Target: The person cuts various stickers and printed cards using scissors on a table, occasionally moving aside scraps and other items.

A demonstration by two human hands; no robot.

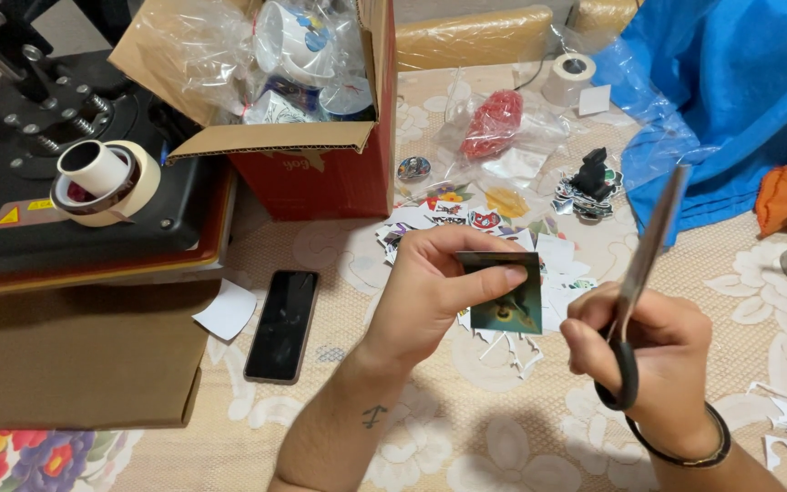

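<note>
Scissors (641,273) with long silver blades and a black handle sit in the right hand (644,351), whose fingers are curled shut through and around the handle loop, blades together and pointing up and away. The left hand (444,292) holds a small dark rectangular printed card (505,293) with a glossy greenish picture, thumb (494,276) lying across its upper face and the other fingers closed behind it, so the card is clamped near its top-left part and its lower right corner hangs free.

Trimming such a card well seems to call for a firm pinch away from the cutting line, the free edge turned toward the blades, and the card fed into the open blades rather than the blades chasing round it. The scissors stand just beside the card, to its right, not touching it.

Below and behind the card lies a heap of cut white paper scraps and small colourful stickers (494,223) on the beige floral tablecloth (466,428). A black smartphone (282,325) lies face up to the left, near a red cardboard box (321,178) stuffed with plastic-wrapped mugs, and a black heat press (66,173) carries rolls of cream tape (102,182).
</note>
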